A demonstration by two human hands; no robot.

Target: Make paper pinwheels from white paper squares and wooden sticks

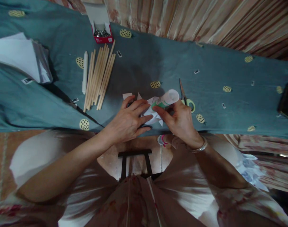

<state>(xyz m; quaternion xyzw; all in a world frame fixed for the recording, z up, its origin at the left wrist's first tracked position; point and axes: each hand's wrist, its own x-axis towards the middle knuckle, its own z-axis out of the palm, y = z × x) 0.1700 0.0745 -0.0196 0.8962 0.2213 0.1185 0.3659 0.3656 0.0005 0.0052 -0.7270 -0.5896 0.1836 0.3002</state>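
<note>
My right hand [179, 121] grips a white and green glue stick [167, 98], tilted with its lower end down at a folded white paper piece [153, 118]. The paper has pointed corners and lies near the table's front edge. Spread over the paper's left side, the fingers of my left hand [129, 121] press down flat and cover part of it. A small white paper scrap [127, 95] sits just beyond my left fingers. Scissors with light green handles [190, 105] lie right beside my right hand, blades pointing away. The glue stick's tip is hidden.
Several thin wooden sticks [98, 77] lie to the left beside a white candle-like stick [85, 72]. Behind them stands an open red and white box [103, 38] of metal clips. A paper stack [21, 56] is far left, a dark phone-like object [286, 101] far right.
</note>
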